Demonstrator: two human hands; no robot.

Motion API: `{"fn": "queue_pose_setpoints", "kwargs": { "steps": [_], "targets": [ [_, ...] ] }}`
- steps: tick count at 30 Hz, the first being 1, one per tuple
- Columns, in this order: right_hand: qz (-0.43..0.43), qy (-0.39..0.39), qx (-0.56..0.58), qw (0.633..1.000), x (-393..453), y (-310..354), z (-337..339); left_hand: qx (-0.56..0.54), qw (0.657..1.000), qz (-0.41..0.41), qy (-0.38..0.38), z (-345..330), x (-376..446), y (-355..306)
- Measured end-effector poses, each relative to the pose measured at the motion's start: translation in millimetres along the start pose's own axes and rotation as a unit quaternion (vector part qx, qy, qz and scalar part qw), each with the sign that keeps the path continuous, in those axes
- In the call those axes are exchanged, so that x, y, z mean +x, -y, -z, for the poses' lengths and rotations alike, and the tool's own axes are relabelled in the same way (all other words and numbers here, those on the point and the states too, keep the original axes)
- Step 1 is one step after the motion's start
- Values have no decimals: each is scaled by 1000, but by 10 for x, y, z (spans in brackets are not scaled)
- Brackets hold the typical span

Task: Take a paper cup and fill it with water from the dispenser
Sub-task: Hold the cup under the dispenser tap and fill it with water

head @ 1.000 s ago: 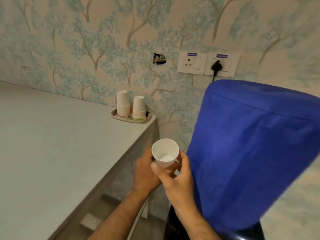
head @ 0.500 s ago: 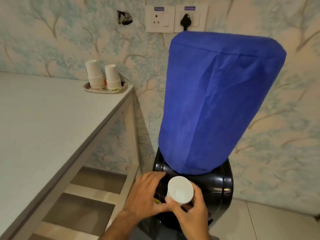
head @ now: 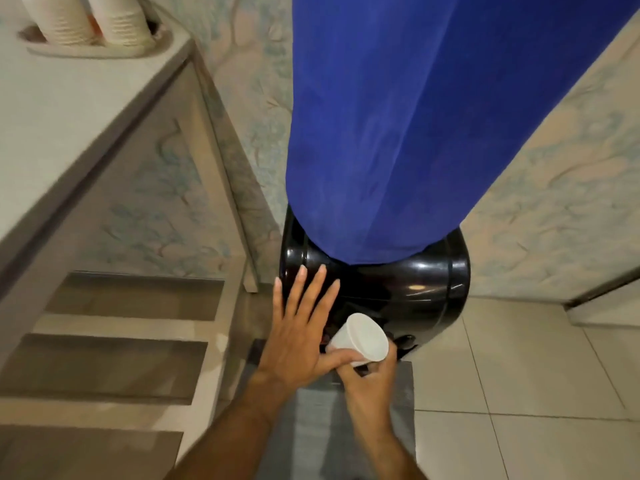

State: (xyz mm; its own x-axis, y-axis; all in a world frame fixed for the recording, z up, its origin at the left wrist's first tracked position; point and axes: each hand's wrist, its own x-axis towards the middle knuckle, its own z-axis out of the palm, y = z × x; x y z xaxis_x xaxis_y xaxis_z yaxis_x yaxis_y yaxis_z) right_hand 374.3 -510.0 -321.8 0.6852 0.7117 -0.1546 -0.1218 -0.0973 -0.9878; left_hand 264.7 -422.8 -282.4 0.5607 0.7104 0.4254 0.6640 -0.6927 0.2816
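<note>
A white paper cup is held in my right hand, tilted with its mouth toward me, low in front of the black dispenser. A blue cloth cover drapes the bottle on top of the dispenser. My left hand is spread flat with fingers apart, lying against the dispenser's left front, just left of the cup. The taps are hidden behind the cup and hands.
A pale table with shelves below stands at the left. Two stacks of paper cups sit on a tray at its far corner. Tiled floor lies to the right, patterned wall behind.
The view has dropped and closed in on the dispenser. Both hands went down with the cup to the dispenser's front. My left hand let go of the cup and spread open.
</note>
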Motion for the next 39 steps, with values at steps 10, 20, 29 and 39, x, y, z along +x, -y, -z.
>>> {"fn": "queue_pose_setpoints", "kwargs": {
  "steps": [10,20,29,39],
  "targets": [
    [-3,37,-8,999,-57,77,89,-20,999,-12,48,169,-13,82],
    [-21,16,-177,984,-436,-547,561,34,999,11,33,320,373,60],
    [21,-16,-278,960,-299,-1238,642,78,996,44,11,222,772,102],
    [9,24,-324,946,458,-1707,458,121,989,60,-60,65,802,130]
  ]
}}
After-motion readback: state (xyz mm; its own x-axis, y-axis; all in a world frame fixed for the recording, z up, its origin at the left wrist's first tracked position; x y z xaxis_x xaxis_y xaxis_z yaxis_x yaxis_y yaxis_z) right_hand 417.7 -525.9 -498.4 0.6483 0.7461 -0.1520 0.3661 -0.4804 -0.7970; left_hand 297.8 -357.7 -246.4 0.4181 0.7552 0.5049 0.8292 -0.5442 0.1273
